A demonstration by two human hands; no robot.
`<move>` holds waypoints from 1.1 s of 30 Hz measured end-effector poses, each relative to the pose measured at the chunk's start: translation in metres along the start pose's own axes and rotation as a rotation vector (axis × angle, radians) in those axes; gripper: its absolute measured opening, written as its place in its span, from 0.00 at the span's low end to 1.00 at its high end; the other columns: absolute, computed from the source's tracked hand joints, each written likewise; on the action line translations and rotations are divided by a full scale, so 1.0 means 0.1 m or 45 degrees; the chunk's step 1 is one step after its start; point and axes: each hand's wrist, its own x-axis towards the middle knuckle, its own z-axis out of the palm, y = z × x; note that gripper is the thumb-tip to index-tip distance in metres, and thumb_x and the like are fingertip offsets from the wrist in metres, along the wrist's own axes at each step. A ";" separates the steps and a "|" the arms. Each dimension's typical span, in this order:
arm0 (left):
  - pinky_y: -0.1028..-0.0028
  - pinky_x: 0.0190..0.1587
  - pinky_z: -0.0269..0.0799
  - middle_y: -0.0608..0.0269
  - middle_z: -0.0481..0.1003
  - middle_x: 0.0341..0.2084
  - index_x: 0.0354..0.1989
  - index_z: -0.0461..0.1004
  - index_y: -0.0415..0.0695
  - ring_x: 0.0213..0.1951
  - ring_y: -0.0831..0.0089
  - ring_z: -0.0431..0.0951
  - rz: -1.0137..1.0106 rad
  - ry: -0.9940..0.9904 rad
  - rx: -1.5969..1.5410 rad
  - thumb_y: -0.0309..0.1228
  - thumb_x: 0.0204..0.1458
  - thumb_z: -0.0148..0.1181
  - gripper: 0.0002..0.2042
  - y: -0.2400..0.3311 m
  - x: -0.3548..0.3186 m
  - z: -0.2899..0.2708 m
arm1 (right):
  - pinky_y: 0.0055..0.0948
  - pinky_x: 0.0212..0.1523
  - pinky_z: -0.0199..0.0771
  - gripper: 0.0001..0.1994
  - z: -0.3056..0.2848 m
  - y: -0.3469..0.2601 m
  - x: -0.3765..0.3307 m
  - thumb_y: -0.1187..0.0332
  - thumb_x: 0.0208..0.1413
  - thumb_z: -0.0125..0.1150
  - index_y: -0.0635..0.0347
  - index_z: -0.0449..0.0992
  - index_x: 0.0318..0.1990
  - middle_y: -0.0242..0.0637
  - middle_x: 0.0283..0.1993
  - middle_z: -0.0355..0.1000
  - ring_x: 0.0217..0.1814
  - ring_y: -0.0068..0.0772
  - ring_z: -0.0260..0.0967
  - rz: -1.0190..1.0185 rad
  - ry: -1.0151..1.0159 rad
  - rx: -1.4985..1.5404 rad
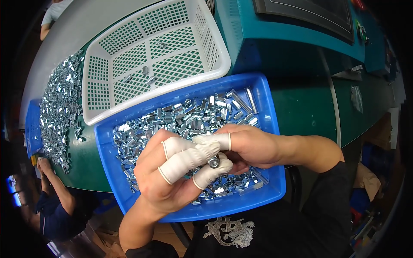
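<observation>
Together, left hand [165, 174] and right hand [247, 146] pinch a small shiny hexagonal metal spacer [214, 162].

Both hands, left hand [165, 174] and right hand [245, 146], meet over the tray [271, 180] of nuts [189, 118]; a basket [129, 116] sits behind it, loose nuts [60, 112] left.

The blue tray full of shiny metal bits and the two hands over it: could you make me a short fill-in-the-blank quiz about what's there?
1. The left hand and right hand pinch one small metal nut over a tray coloured ____.
2. Several fingertips wear rubber cots coloured ____.
3. The perforated white basket behind the tray is almost ____.
4. More metal parts lie heaped on the green table at the person's ____.

Missing words: blue; white; empty; left
</observation>
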 end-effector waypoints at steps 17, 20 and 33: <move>0.80 0.23 0.61 0.66 0.72 0.18 0.35 0.77 0.39 0.21 0.77 0.68 -0.101 0.135 -0.051 0.26 0.35 0.71 0.16 -0.07 0.01 -0.01 | 0.17 0.13 0.41 0.22 0.01 -0.07 -0.01 0.52 0.62 0.40 0.52 0.62 0.19 0.22 0.14 0.51 0.13 0.14 0.42 -0.288 0.297 0.106; 0.83 0.31 0.64 0.64 0.73 0.26 0.38 0.75 0.34 0.26 0.82 0.68 -0.492 0.574 -0.245 0.22 0.45 0.63 0.10 -0.12 0.08 -0.11 | 0.17 0.13 0.42 0.20 -0.10 -0.02 0.00 0.55 0.63 0.38 0.53 0.59 0.19 0.24 0.15 0.52 0.13 0.14 0.42 -0.443 0.376 0.166; 0.72 0.25 0.67 0.59 0.73 0.20 0.31 0.77 0.39 0.22 0.69 0.72 -0.661 -0.048 0.873 0.29 0.42 0.65 0.09 -0.27 -0.02 -0.21 | 0.16 0.14 0.45 0.13 -0.01 0.05 -0.04 0.59 0.62 0.42 0.59 0.66 0.32 0.28 0.18 0.58 0.15 0.14 0.46 -0.512 0.387 -0.059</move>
